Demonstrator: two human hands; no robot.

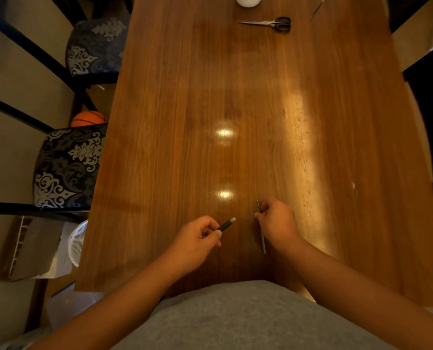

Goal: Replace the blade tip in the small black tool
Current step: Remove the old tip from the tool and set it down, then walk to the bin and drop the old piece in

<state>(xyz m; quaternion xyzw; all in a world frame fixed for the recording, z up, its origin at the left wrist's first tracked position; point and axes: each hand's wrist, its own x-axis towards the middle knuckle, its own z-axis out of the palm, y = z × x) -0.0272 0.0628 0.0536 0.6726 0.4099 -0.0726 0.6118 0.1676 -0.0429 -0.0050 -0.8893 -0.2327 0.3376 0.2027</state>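
Note:
My left hand (196, 241) pinches a short black cylinder with a silver end (226, 224), the small black tool's body, just above the wooden table (185, 122). The silver end points up and to the right. A hand's width to the right, my right hand (277, 221) grips a thin grey metal rod (262, 238). The rod's dark tip sticks out above my fingers and its tail runs toward me under the wrist. I cannot make out a separate blade tip.
Black-handled scissors (273, 23) lie at the far end of the table, beside a white round object (248, 0) and a thin metal tool (318, 6). Two patterned chairs (69, 168) stand along the left edge, with an orange ball (88, 119) behind them.

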